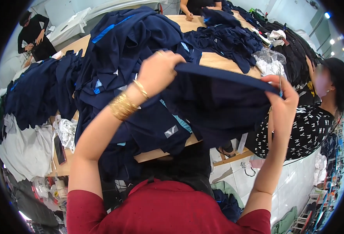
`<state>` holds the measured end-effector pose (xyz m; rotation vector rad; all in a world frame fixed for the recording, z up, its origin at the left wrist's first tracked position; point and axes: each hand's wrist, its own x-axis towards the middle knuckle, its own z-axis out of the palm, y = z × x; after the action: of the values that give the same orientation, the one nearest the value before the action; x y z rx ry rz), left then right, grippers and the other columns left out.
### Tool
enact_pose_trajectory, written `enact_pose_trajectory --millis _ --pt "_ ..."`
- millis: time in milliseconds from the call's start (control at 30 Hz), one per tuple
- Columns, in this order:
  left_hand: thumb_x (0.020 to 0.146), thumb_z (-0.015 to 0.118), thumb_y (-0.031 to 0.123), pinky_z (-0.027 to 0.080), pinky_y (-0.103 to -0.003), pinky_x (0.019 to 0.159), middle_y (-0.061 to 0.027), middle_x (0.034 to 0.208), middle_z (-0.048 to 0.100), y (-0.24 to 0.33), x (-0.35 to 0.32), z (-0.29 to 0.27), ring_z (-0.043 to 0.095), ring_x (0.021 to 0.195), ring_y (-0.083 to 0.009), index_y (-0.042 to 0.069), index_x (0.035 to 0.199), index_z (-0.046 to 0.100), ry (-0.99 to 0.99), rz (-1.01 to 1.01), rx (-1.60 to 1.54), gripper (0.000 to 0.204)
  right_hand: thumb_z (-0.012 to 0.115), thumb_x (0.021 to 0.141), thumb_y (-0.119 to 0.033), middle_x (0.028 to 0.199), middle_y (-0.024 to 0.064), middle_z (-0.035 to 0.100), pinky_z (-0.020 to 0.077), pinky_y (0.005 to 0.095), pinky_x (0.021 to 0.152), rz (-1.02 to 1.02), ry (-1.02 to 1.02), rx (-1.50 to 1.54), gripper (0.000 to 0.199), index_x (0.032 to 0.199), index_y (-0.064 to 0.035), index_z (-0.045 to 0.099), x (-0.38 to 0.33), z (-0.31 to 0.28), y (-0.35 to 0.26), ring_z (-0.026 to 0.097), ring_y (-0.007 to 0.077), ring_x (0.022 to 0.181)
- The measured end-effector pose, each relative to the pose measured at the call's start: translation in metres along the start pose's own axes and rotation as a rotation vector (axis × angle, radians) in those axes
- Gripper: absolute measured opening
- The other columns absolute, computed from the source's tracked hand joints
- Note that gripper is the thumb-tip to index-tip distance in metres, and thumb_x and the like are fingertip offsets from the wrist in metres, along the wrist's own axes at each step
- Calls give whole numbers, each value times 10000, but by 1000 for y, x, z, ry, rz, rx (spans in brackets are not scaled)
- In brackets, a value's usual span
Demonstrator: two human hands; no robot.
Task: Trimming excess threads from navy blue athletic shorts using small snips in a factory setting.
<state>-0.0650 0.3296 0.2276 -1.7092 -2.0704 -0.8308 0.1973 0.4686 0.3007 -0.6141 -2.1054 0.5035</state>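
Note:
A navy garment (226,101) is stretched between my hands above the table, its long banded edge pulled nearly straight. My left hand (159,72), with gold bangles at the wrist, is closed on the left end of that edge. Farther right and a little lower, my right hand (284,97) pinches the other end. A thin metallic thing shows by the right fingers, too small to name. The body of the garment hangs down past the table's near edge. Under and behind it lies a big heap of navy garments (125,50) with light blue trim.
More navy clothes (43,89) lie at the left, beside white cloth (24,144) and a phone (59,150). Close at my right sits a person in a patterned black top (312,130). Others stand across the wooden table (215,60). Clear plastic (269,60) lies back right.

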Motion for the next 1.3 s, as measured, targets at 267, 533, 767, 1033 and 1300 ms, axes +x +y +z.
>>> enact_pose_trajectory --millis 267,533,767,1033,1300 --pt "791 500 -19 529 -235 673 -48 926 630 -62 13 -136 629 793 -159 16 1034 661 -376 -502 -707 293 527 715 63 691 27 596 430 238 574 218 -244 -100 233 929 63 622 53 -80 98 536 80 636" --pt "854 502 75 495 -266 469 -49 720 575 -68 10 -204 590 536 -141 5 772 567 -183 -551 -877 126 564 756 45 659 -69 525 352 190 494 172 -566 -22 156 886 -7 632 113 -82 57 437 -1 602" --pt "876 509 125 497 -266 451 -47 678 614 -71 -1 -223 604 528 -135 28 846 577 -65 -540 -1005 122 549 806 -3 606 -111 448 199 164 367 270 -543 -1 152 904 -90 626 127 -82 24 311 -35 438" --pt "869 523 130 494 -257 441 -47 652 614 -71 -15 -233 605 507 -129 22 811 601 -59 -534 -966 146 587 776 -10 617 -93 457 208 176 349 260 -577 28 155 907 -88 617 136 -72 24 330 -18 405" --pt "823 532 106 479 -348 692 -134 860 596 -97 42 -265 584 795 -216 -24 1008 545 427 -533 -219 226 585 829 -64 817 22 622 442 230 710 -390 132 -147 244 1070 -57 617 162 -42 -25 566 102 739"
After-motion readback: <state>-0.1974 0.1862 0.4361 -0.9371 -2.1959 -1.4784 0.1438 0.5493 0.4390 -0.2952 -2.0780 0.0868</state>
